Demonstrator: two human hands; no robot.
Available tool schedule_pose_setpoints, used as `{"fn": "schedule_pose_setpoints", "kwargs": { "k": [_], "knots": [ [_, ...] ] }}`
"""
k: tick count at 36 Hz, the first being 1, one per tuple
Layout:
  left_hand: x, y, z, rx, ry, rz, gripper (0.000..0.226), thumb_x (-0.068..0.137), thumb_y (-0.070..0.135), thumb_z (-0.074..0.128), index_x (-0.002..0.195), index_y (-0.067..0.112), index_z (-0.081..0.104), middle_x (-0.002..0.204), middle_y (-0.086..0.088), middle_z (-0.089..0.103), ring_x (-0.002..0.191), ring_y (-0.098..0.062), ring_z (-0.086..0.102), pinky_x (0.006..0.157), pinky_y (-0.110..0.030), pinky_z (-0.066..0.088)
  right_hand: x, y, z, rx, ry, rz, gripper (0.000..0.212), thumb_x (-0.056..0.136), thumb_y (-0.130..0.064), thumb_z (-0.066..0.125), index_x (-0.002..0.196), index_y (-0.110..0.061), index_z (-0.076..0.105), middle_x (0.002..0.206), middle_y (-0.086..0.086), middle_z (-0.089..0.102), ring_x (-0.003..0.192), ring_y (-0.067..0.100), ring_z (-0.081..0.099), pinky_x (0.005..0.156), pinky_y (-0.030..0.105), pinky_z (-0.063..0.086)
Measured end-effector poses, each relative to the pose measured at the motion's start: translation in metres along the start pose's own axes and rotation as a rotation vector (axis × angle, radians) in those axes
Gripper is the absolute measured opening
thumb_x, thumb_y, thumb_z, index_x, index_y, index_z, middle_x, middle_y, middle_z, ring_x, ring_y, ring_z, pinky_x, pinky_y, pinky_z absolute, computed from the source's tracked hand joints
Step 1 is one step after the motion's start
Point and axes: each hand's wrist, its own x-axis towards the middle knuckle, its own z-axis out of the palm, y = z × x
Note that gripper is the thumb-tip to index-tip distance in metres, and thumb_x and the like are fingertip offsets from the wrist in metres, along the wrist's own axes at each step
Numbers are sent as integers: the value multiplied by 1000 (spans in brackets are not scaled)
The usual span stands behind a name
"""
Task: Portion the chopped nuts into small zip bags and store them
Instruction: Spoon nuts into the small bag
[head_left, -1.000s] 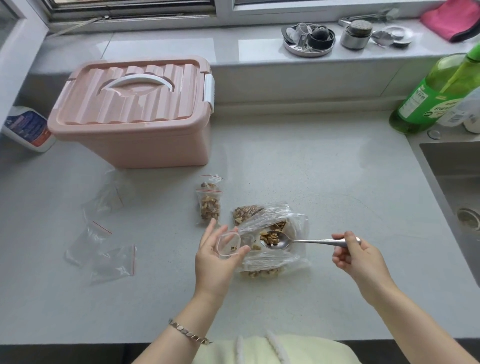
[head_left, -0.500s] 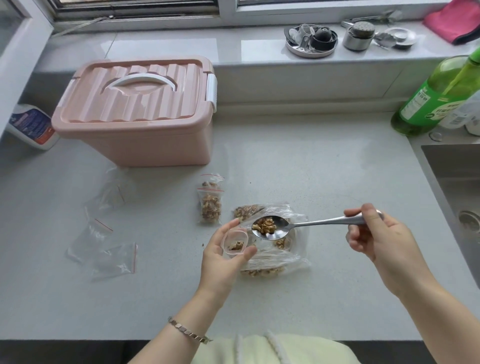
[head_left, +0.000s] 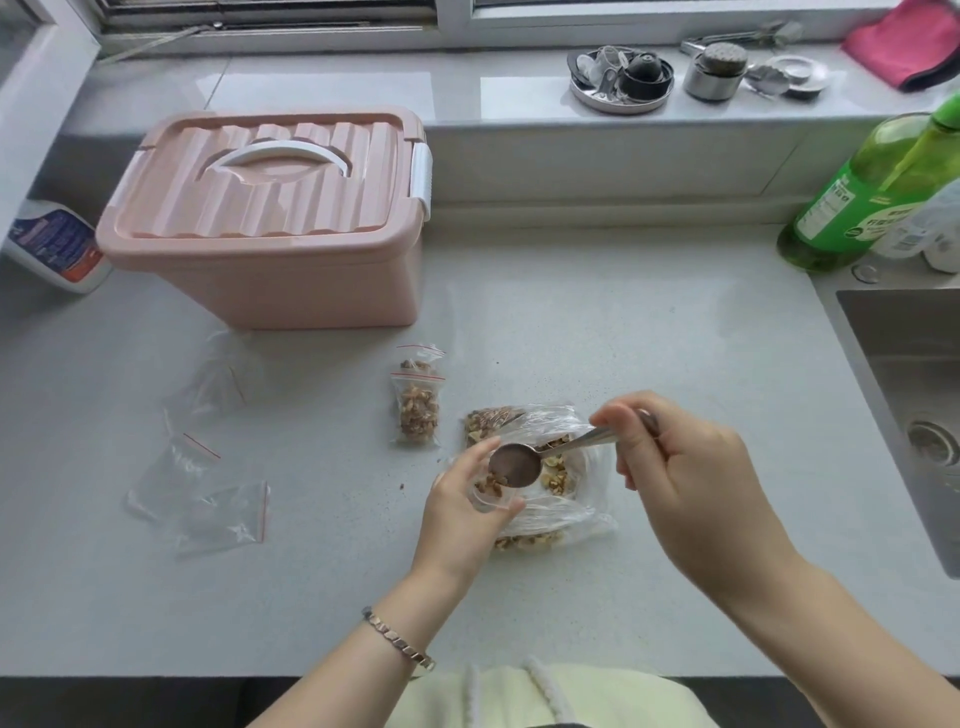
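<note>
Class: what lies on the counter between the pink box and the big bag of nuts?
Head view: two small filled zip bags lie between the pink box and the big bag.

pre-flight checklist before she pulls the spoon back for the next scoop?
1. Spoon tipped over the small bag's mouth: ok.
2. Left hand holds small bag open: ok.
3. Spoon fully emptied: cannot tell, the bowl faces away.
4. Right hand grips the spoon handle: ok.
5. Big nut bag open right beneath for a refill: ok.
6. Spare empty bags at left: ok.
</note>
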Motion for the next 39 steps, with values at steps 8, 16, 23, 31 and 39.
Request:
{"fn": "schedule_pose_setpoints", "kwargs": {
  "k": [8,16,23,31,39],
  "knots": [
    [-1,-5,-1,-5,12,-92,63,70,12,78,125,27,50,123,2,58,123,-10,46,105,-30,38,-3,11,-14,42,70,97,28,94,-39,43,78,-25,60,66,-6,59,58,3,56,55,13,39],
    [-6,-4,-3,-97,49,-112,35,69,7,78,92,26,60,92,14,65,90,5,57,71,1,42,-22,74,-1,122,121,457,28,97,-21,40,78,-21,60,59,4,56,53,10,55,53,19,41],
    [-8,4,-10,-151,97,-102,33,69,4,78,87,26,61,91,14,65,95,8,57,94,-33,47,-33,98,37,239,111,567,26,97,-14,40,81,-18,60,62,5,57,49,3,54,49,13,43],
    [-10,8,-14,-167,127,-35,39,70,3,77,95,26,58,93,12,63,92,8,55,73,-9,46,-37,103,73,443,-7,761,26,99,-13,37,84,-13,59,60,5,56,56,17,56,48,16,47],
    [-13,9,-13,-177,135,-2,41,69,5,78,95,29,58,107,-2,61,104,-9,53,64,3,39,-34,106,59,628,61,939,29,100,-19,36,84,-10,59,61,9,54,53,15,53,43,13,45]
  ]
}}
